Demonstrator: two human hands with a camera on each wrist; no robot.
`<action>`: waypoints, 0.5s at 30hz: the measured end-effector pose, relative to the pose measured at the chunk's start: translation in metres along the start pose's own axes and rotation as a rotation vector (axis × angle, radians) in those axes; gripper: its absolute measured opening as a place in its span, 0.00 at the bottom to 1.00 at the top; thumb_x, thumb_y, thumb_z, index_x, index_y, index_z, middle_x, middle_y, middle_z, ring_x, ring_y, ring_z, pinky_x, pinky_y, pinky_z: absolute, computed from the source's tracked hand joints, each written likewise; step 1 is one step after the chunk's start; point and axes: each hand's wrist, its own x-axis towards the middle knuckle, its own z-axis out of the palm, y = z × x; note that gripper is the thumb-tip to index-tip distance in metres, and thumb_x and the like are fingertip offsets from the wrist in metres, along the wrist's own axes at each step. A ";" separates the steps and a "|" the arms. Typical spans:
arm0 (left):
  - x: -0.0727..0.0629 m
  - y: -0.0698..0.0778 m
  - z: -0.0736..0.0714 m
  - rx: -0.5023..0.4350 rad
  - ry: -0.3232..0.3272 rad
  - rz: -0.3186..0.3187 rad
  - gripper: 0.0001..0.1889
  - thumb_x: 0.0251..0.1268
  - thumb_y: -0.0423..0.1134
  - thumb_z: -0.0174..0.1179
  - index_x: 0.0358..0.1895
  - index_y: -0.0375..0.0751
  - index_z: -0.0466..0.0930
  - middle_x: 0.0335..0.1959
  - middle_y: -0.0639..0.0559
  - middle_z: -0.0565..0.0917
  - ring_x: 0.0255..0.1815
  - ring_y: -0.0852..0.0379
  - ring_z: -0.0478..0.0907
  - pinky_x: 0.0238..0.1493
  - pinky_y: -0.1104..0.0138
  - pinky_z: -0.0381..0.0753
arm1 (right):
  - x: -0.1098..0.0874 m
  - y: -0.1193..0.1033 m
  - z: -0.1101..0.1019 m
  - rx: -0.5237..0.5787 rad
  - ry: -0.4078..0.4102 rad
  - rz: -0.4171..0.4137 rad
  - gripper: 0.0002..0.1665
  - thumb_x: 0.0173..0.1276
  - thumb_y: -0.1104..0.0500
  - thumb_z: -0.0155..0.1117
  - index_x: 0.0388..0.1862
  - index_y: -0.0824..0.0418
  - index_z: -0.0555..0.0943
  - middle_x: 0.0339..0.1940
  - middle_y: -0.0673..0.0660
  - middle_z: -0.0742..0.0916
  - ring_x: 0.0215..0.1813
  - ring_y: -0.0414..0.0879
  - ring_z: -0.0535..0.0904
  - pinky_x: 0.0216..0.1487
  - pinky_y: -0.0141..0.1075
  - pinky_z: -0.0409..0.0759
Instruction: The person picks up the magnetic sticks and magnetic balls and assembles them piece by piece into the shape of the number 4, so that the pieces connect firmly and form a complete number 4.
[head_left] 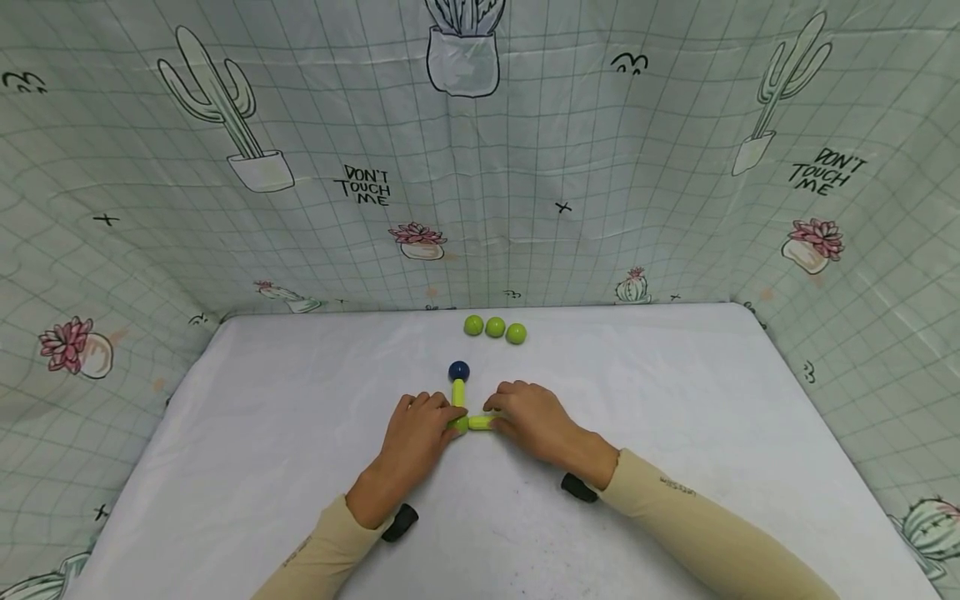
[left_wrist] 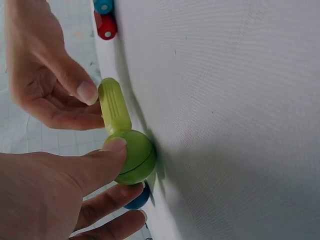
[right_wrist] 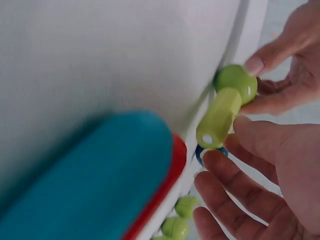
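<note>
- Cactus-print cloth behind our white tabletop
- our left hand pinches the green ball mid-table
- our right hand sits half-open at the yellow-green rod touching that ball, can't tell if we're gripping

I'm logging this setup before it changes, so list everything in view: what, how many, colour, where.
Table: 1, white, under everything
Backdrop: patterned cloth, pale with grid and cactus drawings, around the table
Back balls: 3, green, in a row at the table's far side
Dark ball: 1, blue, nearer than the row
Far rod: 1, yellow-green, just below the dark ball
Side rod: 1, yellow-green, at right angles to the far rod
Corner ball: 1, green, where the rods meet
Teal piece: 1, teal, wrist views only
Red piece: 1, red, beside the teal piece
Black pieces: 2, black, one by each wrist
Sleeves: 2, beige, on the forearms
Left hand: 1, bare, pinching the corner ball
Right hand: 1, bare, at the side rod
</note>
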 end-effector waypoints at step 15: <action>0.000 0.001 0.000 -0.026 0.002 -0.019 0.14 0.62 0.41 0.76 0.51 0.50 0.92 0.40 0.55 0.85 0.44 0.53 0.80 0.51 0.58 0.76 | 0.017 0.043 -0.030 -0.052 0.091 0.137 0.21 0.67 0.62 0.79 0.58 0.64 0.86 0.55 0.60 0.88 0.55 0.55 0.87 0.55 0.49 0.87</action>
